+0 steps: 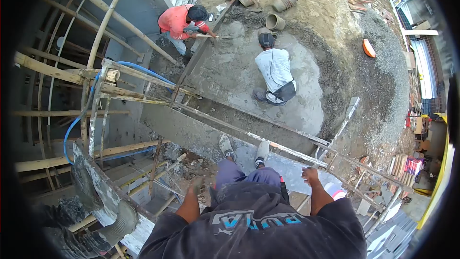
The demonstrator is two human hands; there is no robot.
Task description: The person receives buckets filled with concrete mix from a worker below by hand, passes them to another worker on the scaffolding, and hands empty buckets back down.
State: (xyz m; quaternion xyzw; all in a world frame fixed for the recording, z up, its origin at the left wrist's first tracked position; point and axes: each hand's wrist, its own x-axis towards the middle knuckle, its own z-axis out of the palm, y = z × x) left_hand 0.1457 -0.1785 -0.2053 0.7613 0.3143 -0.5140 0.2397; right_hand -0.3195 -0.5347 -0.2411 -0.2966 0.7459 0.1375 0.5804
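My left hand [196,184] hangs beside my left thigh above the gap by the scaffold; its fingers are too small and blurred to read. On the other side, my right hand [310,175] is held out over the plank with its fingers apart and nothing in it. Both my shoes [262,151] stand on a grey plank [191,136] high above the ground. A scaffold rail [249,136] runs just beyond my feet.
Below, a person in a red top [176,20] holds a wooden handle; another in a light shirt [274,69] crouches on wet cement [306,81]. Bamboo poles [105,9] and a blue hose [143,69] are at left, with a co-worker's boot [119,224]. Buckets [284,1] stand beyond.
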